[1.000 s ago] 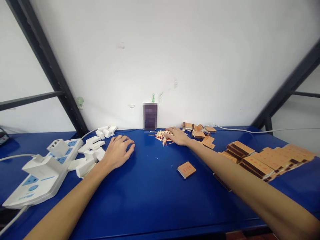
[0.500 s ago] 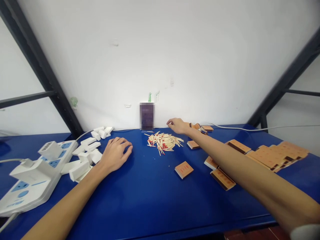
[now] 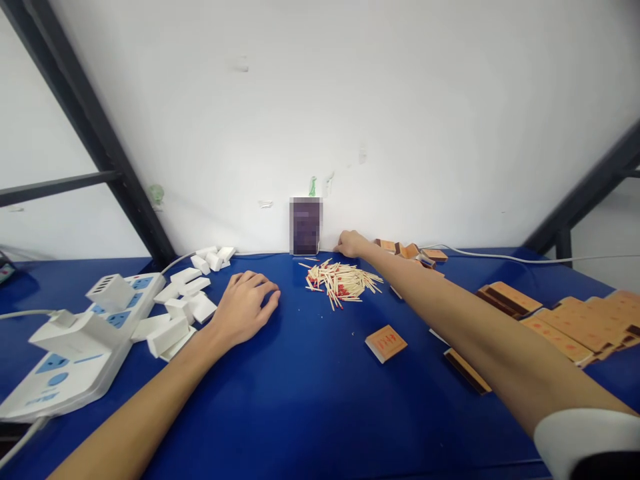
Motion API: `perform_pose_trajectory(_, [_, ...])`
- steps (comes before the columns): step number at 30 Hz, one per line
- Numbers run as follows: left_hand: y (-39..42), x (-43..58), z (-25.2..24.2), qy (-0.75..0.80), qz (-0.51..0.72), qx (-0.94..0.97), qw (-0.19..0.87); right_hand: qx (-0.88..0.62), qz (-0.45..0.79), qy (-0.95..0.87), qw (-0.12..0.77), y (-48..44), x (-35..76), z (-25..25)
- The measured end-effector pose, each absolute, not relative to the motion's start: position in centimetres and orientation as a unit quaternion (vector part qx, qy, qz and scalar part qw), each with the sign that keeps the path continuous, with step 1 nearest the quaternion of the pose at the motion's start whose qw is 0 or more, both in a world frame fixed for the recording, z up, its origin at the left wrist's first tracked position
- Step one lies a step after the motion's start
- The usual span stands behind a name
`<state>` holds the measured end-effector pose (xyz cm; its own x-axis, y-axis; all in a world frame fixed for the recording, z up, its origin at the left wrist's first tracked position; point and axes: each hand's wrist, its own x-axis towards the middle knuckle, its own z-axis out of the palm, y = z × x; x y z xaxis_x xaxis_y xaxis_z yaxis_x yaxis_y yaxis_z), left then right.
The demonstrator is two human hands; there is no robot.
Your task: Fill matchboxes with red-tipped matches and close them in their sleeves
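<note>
My left hand (image 3: pixel 245 308) rests palm down on the blue table, fingers loosely spread and nothing held. White rectangular blocks (image 3: pixel 186 288), perhaps matchbox trays, lie just left of it. My right hand (image 3: pixel 351 243) is at the table's back edge by the wall, its fingers curled together. Whatever those fingers hold, if anything, is hidden; a thin white cable (image 3: pixel 265 253) runs toward them. In front of that hand lies a heap of red-tipped matches (image 3: pixel 345 281). Nearer to me sits a single orange matchbox (image 3: pixel 387 343). A dark pixelated panel (image 3: pixel 306 227) leans on the wall beside the right hand.
A white power strip (image 3: pixel 95 357) with plugged-in chargers (image 3: pixel 109 293) covers the left side. More matchboxes lie at right (image 3: pixel 575 327), behind the right forearm (image 3: pixel 407 251), and partly under it (image 3: pixel 467 371). Dark metal posts (image 3: pixel 100 140) frame the wall.
My right hand has reached farther toward the wall and lower, its fingers curling in. The left hand keeps its place on the table. The whole view has shifted slightly.
</note>
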<state>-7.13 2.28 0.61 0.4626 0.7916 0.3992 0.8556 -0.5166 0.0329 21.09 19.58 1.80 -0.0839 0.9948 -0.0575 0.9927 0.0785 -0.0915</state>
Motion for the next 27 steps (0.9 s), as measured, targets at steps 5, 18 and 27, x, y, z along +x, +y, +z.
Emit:
perform_pose_trajectory(5, [2.2, -7.1, 0.6, -0.482, -0.184, -0.853, 0.086, -0.7, 0.046, -0.713, 0.002, 19.6, 20.3, 2.0])
perform_pose_trajectory(18, [2.3, -7.3, 0.4, -0.487, -0.173, -0.851, 0.09, -0.727, 0.026, -0.687, 0.004, 19.3, 19.7, 2.0])
perform_pose_trajectory(27, [-5.1, -3.1, 2.7, -0.366, -0.222, -0.89, -0.158, -0.67, 0.045, -0.741, -0.013, 18.7, 21.7, 2.2])
